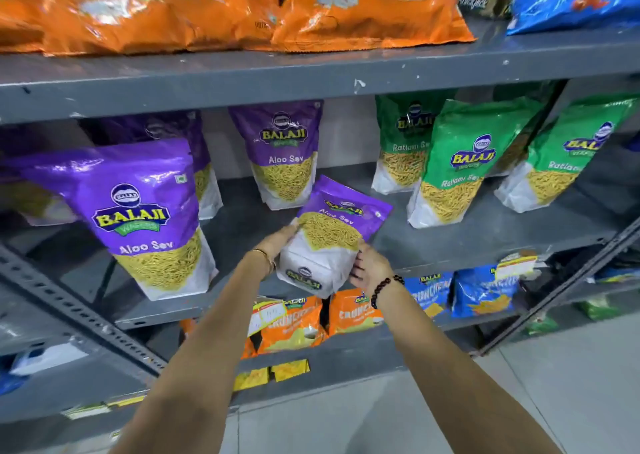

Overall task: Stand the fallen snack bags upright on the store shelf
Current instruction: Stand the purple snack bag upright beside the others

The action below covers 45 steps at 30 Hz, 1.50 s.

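On the grey metal shelf, left of the green Ratlami Sev packs, the left hand and the right hand clasp a tilted Aloo Sev pack.

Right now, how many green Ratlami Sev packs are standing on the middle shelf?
3 in clear view: back-left green pack, front green pack, right green pack. Behind the front one a darker green shape may be a fourth, mostly hidden.

Bare middle shelf lies open between the front purple bag on the left and the green bags on the right. The held purple bag fills that gap's front; another purple bag blocks its back, the upper shelf caps it.
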Motion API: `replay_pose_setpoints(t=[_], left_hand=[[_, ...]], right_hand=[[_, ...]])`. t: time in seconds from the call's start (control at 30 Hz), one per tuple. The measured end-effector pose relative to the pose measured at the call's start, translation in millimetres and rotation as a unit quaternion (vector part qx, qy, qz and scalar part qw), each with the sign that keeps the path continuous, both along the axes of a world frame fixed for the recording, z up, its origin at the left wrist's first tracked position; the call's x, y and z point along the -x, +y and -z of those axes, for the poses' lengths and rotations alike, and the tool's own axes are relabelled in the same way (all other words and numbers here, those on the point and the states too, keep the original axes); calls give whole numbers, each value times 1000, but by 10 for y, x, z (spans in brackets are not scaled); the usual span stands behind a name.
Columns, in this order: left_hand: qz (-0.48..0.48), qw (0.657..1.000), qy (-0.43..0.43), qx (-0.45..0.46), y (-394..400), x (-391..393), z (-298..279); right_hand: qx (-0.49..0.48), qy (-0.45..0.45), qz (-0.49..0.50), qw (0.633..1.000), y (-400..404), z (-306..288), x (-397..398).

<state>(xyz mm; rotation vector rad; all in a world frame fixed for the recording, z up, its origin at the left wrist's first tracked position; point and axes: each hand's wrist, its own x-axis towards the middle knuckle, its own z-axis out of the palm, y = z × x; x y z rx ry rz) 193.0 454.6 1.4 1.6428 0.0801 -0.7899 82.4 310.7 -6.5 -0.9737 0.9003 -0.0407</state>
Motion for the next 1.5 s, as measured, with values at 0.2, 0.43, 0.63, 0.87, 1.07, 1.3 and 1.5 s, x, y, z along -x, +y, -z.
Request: replay_pose_setpoints(t=[0.2, 0.43, 0.63, 0.87, 1.07, 1.3, 1.5], left_hand=[[70, 996, 6, 49, 140, 126, 33], [210, 967, -30, 139, 326, 567, 0], [207, 954, -69, 205, 388, 843, -25], [188, 951, -91, 229, 467, 847, -44], [114, 959, -210, 149, 444, 491, -148], [7, 961, -277, 7, 384, -51, 31], [-50, 975, -212, 46, 422, -6, 201]], right_hand=[[-10, -23, -46, 999, -134, 4, 132], [17, -197, -193, 961, -518, -59, 529], [73, -255, -290, 920, -626, -256, 644], [84, -253, -312, 912, -582, -347, 564], [136, -273, -267, 914, -496, -441, 223], [192, -254, -225, 921, -246, -323, -365], [146, -223, -231, 936, -174, -226, -425]])
